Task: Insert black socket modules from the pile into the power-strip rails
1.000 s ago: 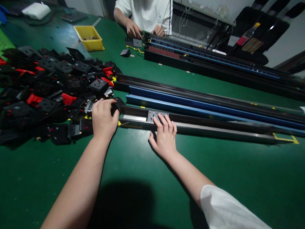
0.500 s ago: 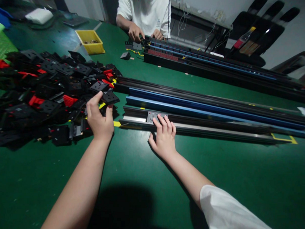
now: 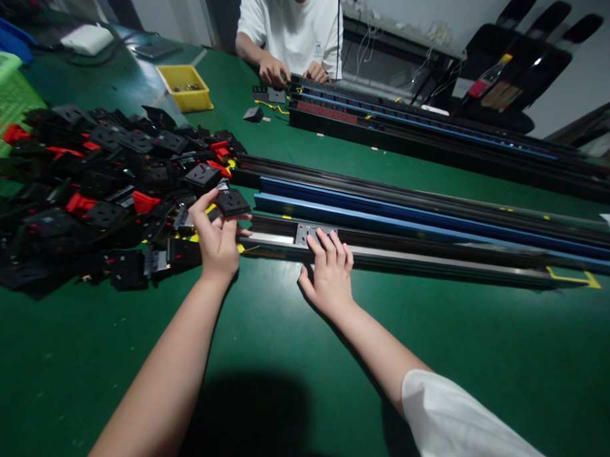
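My left hand grips a black socket module between thumb and fingers, near the left end of a long black channel rail. Slots show on the module's upper face. My right hand lies with fingers spread over another socket module, which sits inside the rail; the fingertips cover part of it. Left of my left hand spreads a heap of black socket modules with red parts among them.
Blue rails and a black rail lie just beyond. Across the green table, a co-worker handles a long black strip. A yellow bin and a green basket stand at the left.
My left hand has moved right, away from the heap, carrying the socket module to the rail's left end. My right hand stays on the module in the rail.
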`<state>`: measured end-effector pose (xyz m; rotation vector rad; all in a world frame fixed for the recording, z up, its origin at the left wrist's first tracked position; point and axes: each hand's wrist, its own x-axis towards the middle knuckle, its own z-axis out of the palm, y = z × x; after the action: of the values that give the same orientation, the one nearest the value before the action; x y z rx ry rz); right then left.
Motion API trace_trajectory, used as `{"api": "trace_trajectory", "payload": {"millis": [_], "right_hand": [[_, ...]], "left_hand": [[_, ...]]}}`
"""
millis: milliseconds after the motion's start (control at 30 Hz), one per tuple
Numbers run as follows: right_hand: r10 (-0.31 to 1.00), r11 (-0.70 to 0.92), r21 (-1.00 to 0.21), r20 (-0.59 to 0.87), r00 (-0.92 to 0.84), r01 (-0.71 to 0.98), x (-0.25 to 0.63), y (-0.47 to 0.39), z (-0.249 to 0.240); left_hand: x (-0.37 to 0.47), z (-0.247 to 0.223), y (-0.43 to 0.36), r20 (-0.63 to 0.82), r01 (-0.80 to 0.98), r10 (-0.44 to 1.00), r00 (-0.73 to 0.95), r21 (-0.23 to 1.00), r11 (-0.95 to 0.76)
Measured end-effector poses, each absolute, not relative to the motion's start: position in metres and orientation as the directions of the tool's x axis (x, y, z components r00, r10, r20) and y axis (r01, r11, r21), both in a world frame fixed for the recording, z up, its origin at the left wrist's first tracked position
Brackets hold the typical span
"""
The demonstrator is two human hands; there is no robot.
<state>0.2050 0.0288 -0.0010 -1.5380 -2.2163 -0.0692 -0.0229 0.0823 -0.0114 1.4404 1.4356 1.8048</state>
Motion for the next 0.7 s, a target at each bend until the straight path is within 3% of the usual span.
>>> {"api": "trace_trajectory", "payload": {"millis": [133, 267, 433, 533, 700], "right_hand": [[0.882, 0.379, -0.203, 0.375, -0.286, 0.903, 0.205, 0.029, -0.001], [0.884, 0.377, -0.198, 0.369, -0.287, 0.905, 0.205, 0.029, 0.000], [0.884, 0.378, -0.195, 0.367, -0.290, 0.905, 0.205, 0.029, 0.000], [0.885, 0.378, -0.200, 0.365, -0.289, 0.904, 0.205, 0.028, 0.000], [0.884, 0.378, -0.205, 0.370, -0.286, 0.903, 0.205, 0.028, 0.000]], "left_hand": [[-0.014, -0.003, 0.084, 0.302, 0.029, 0.823, -0.481, 0.944, -0.330], [-0.017, -0.005, 0.090, 0.178, -0.087, 0.834, -0.523, 0.962, -0.260], [-0.024, -0.011, 0.096, 0.176, -0.169, 0.836, -0.519, 0.938, -0.302], [-0.026, -0.015, 0.097, 0.204, -0.113, 0.816, -0.540, 0.944, -0.310], [-0.026, -0.016, 0.094, 0.311, 0.193, 0.787, -0.532, 0.950, -0.245]]}}
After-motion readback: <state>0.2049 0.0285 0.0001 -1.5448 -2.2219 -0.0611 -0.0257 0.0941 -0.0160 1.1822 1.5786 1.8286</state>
